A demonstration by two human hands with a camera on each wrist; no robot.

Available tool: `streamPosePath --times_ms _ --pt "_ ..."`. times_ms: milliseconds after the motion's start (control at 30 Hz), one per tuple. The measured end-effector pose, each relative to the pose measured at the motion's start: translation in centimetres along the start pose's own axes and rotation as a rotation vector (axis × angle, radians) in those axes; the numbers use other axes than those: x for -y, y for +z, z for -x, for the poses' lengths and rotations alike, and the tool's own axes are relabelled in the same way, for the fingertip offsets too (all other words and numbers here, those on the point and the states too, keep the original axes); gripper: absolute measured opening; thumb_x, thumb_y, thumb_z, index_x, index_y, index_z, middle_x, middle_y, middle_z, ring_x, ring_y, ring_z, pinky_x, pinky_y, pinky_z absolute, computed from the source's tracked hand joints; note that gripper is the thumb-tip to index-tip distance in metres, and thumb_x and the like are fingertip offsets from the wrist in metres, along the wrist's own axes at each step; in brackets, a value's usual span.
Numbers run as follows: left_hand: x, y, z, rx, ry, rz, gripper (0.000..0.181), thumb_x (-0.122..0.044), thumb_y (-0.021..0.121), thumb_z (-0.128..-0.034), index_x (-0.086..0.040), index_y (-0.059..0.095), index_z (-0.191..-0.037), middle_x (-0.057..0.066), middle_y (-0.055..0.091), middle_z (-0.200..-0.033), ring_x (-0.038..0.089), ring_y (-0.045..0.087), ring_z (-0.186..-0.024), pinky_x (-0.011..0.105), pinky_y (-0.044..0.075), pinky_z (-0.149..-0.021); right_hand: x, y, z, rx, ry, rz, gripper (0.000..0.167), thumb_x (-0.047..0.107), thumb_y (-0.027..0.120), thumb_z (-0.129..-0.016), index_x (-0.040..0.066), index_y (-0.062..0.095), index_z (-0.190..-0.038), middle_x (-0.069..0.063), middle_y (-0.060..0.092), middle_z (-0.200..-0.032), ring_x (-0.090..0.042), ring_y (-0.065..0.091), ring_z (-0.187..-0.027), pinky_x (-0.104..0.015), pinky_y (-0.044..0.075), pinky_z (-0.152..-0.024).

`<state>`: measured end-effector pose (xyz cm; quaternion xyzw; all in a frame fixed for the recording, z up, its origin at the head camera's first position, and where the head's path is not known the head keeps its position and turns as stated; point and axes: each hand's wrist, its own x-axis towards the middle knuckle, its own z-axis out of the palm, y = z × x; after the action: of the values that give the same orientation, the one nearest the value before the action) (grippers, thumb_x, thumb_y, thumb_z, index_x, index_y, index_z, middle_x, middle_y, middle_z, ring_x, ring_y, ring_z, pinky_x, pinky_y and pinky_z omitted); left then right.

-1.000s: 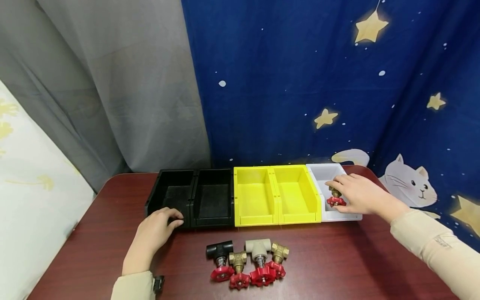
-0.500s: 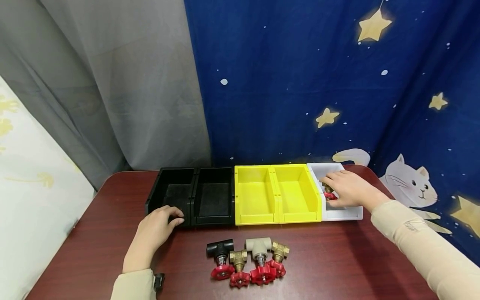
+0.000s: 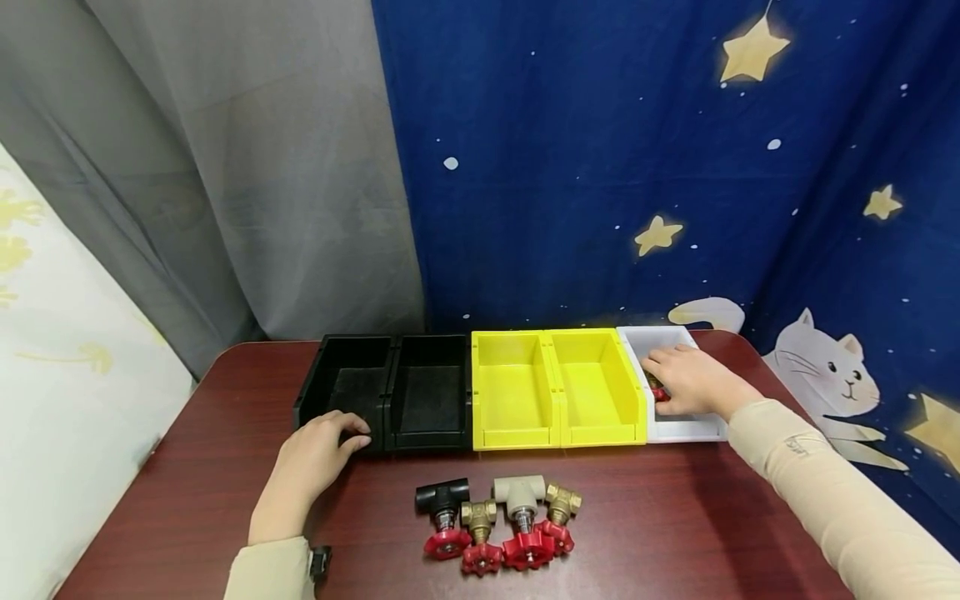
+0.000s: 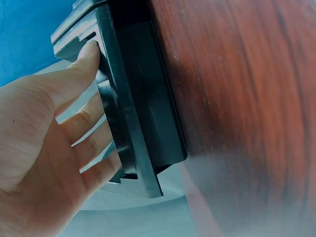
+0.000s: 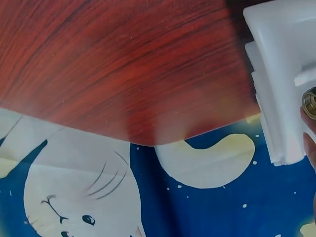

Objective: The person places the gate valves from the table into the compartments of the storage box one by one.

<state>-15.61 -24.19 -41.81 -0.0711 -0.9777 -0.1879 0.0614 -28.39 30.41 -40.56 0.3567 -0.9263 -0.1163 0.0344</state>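
My left hand rests at the front of the leftmost black bin. In the left wrist view its thumb touches the black bin's rim, with the other fingers loosely extended beside it. Inside the white bin at the right end, my right hand grips a brass valve with a red handwheel, mostly hidden by the hand. The right wrist view shows only the valve's threaded brass end, some fingertips and the white bin's wall.
Two yellow bins stand between the second black bin and the white one. In front lie a black tee valve, a beige tee valve and two brass valves, all with red handwheels. A curtain hangs behind the table.
My right hand has moved slightly left and lower into the white bin with the valve, which is now more hidden. The left hand has stayed in place.
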Motion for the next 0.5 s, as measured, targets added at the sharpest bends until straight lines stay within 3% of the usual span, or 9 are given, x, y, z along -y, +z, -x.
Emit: streamPosePath --times_ms 300,500 --pt "-0.07 0.07 0.01 -0.001 -0.001 0.0 0.009 -0.02 0.075 -0.0901 -0.019 0.074 -0.099 0.005 0.068 -0.103 0.033 0.065 -0.096 0.056 0.052 -0.081 0.34 0.52 -0.03 0.07 0.054 -0.064 0.062 0.047 0.072 -0.083 0.003 0.061 -0.125 -0.011 0.062 -0.113 -0.032 0.06 -0.106 -0.057 0.044 -0.099" --pt "-0.13 0.02 -0.01 0.003 -0.005 -0.002 0.009 -0.02 0.075 -0.09 -0.02 0.074 -0.099 0.003 0.067 -0.1 0.032 0.065 -0.094 0.055 0.052 -0.08 0.45 0.6 -0.02 0.103 0.1 -0.12 0.061 0.039 0.072 -0.084 0.001 0.058 -0.13 -0.015 0.061 -0.118 -0.034 0.059 -0.108 -0.058 0.044 -0.1"
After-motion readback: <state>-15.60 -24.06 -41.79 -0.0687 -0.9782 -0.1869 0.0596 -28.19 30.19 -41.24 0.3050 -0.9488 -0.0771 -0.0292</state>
